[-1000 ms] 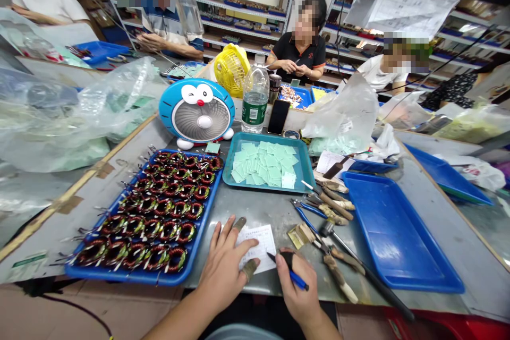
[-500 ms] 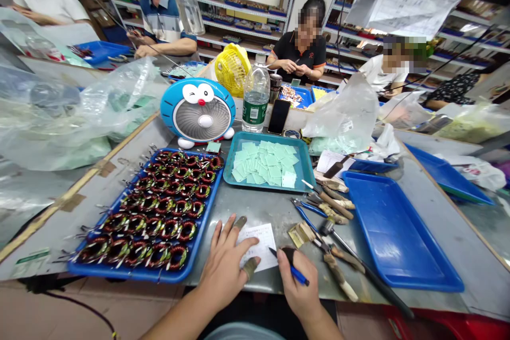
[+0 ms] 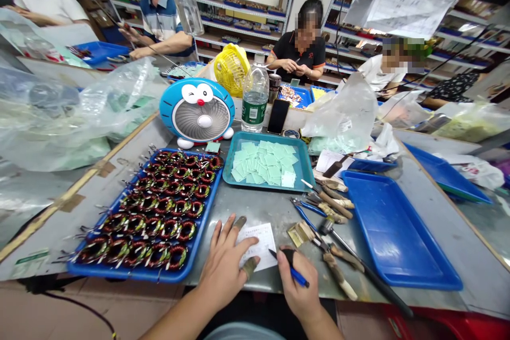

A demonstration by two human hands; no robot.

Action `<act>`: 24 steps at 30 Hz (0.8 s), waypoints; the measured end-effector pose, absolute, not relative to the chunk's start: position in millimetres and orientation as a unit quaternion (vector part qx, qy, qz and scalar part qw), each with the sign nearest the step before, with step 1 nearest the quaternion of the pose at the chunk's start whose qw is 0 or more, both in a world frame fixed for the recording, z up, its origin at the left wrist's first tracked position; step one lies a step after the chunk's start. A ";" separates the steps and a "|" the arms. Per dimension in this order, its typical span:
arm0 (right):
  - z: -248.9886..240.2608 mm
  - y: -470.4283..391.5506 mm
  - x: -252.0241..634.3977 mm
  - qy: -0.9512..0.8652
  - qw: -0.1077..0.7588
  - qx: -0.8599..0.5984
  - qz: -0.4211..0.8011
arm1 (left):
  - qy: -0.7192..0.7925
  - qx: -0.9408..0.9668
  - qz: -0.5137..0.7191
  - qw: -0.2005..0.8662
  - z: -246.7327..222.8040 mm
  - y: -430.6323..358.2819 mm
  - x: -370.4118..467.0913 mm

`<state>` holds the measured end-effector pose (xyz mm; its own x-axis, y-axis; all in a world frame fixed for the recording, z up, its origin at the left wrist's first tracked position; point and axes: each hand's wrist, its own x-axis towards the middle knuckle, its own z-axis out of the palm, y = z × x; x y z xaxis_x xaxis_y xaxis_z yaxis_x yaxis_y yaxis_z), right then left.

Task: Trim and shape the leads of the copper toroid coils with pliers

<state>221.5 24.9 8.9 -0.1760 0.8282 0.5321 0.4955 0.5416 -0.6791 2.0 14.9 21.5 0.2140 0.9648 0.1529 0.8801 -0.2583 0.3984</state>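
Observation:
Fingers spread, my left hand [image 3: 225,257] lies flat across the left side of a small white paper [image 3: 261,247] with writing on it. Dark wraps cover the tips of its thumb and one finger. My right hand [image 3: 298,279] grips a blue pen [image 3: 297,274], its dark tip at the paper's right edge; whether it touches cannot be told. Left of my hands is a blue tray of copper-wound toroid coils [image 3: 147,212] in rows. Beyond the paper, a teal tray [image 3: 231,178] holds pale green square pieces [image 3: 265,162].
Pliers [image 3: 308,215], a hammer [image 3: 329,226] and other tools lie right of my right hand, beside a bare blue tray [image 3: 402,234]. A cartoon-faced fan [image 3: 199,109], a water bottle [image 3: 255,98] and a phone [image 3: 278,116] stand behind the trays. Several people sit across the bench.
My hands, the pen and the paper look almost unmoved. Across the bench at the left, a co-worker's hands have shifted slightly.

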 end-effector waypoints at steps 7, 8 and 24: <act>9.0 24.6 219.9 -0.736 0.460 -0.462 0.182 | 0.599 0.770 0.186 0.114 22.0 15.8 2.2; 9.5 24.0 219.8 -0.736 0.460 -0.462 0.182 | 0.599 0.771 0.186 0.114 22.0 16.0 2.2; 6.2 23.8 222.6 -0.733 0.462 -0.466 0.180 | 0.599 0.770 0.190 0.108 22.3 15.0 2.2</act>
<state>222.6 23.8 6.2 -0.1382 0.8496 0.5089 0.5167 0.5002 -0.6948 2.2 15.0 22.3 0.2102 0.9639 0.1634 0.8819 -0.2591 0.3938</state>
